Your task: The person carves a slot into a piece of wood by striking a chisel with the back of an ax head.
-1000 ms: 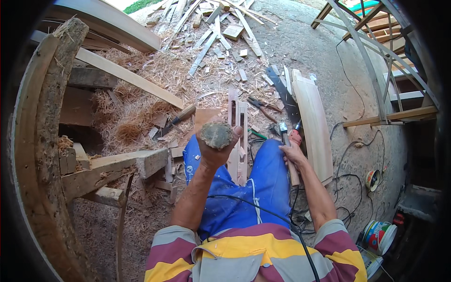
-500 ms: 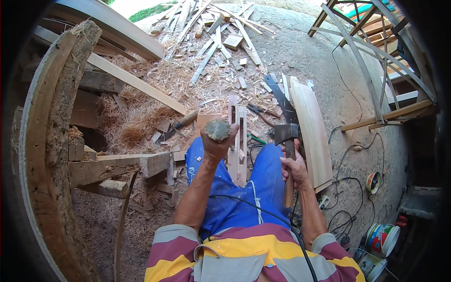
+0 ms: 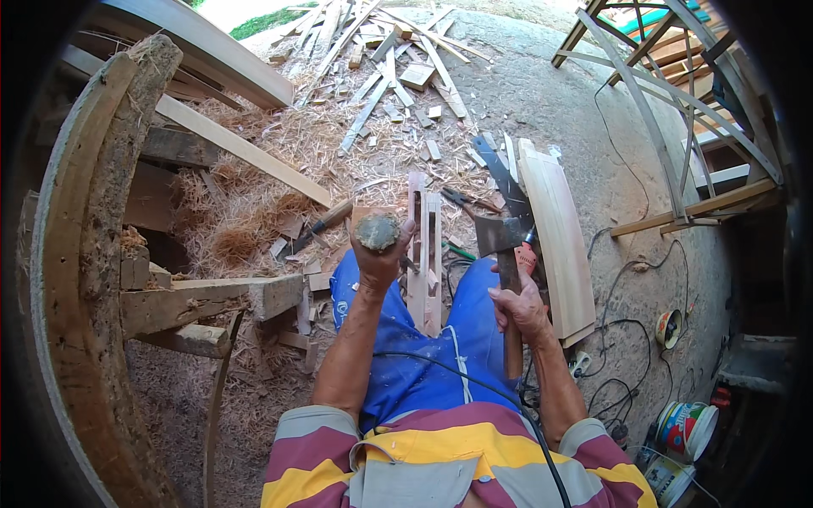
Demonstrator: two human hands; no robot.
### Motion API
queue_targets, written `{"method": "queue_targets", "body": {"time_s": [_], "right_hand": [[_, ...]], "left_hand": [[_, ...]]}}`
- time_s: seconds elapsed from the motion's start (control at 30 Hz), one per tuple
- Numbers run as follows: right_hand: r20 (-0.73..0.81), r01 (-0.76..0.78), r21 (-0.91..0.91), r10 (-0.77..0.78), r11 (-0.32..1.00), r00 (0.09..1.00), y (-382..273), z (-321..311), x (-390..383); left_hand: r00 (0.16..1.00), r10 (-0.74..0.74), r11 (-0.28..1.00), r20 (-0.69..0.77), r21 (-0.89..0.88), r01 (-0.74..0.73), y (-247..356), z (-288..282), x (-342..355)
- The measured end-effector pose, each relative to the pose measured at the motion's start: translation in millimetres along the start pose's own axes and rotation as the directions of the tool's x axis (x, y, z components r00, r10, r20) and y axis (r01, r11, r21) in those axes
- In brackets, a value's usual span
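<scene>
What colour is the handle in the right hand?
Brown; the handle shows best in the head view.

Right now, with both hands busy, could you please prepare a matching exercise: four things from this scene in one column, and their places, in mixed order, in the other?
Things:
1. hatchet
2. round-ended handle
3. slotted wood
4. curved pale board

Places:
A. between the legs of the blue trousers
B. in the left hand
C. to the right of the blue trousers, untouched
D. in the right hand

Right pairs: 1-D, 2-B, 3-A, 4-C
</scene>
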State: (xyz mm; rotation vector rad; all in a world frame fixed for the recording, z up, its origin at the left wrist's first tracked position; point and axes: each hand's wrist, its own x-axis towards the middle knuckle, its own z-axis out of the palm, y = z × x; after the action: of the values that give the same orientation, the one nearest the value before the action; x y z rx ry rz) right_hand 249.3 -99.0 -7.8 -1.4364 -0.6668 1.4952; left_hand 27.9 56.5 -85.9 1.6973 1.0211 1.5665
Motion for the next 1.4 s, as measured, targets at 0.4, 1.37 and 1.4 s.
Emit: {"method": "queue_targets", "body": {"time_s": [0.4, 1.37, 1.4], "right_hand": [[0.595, 0.701, -0.706, -0.454, 0.100, 0.664, -160, 84, -25], [0.401, 0.682, -0.730, -0.786, 0.036, 0.471, -169, 80, -59], [0.401, 0.644, -0.765, -0.771, 0.015, 0.494, -162, 77, -57]], "left_hand": [[0.932, -0.350, 0.749, 0.088, -0.572, 0.335, -49, 8, -23], [0.913, 0.130, 0.982, 0.388, 0.080, -0.174, 29, 27, -2], [0.900, 0.086, 0.983, 0.427, 0.110, -0.146, 26, 27, -5]]}}
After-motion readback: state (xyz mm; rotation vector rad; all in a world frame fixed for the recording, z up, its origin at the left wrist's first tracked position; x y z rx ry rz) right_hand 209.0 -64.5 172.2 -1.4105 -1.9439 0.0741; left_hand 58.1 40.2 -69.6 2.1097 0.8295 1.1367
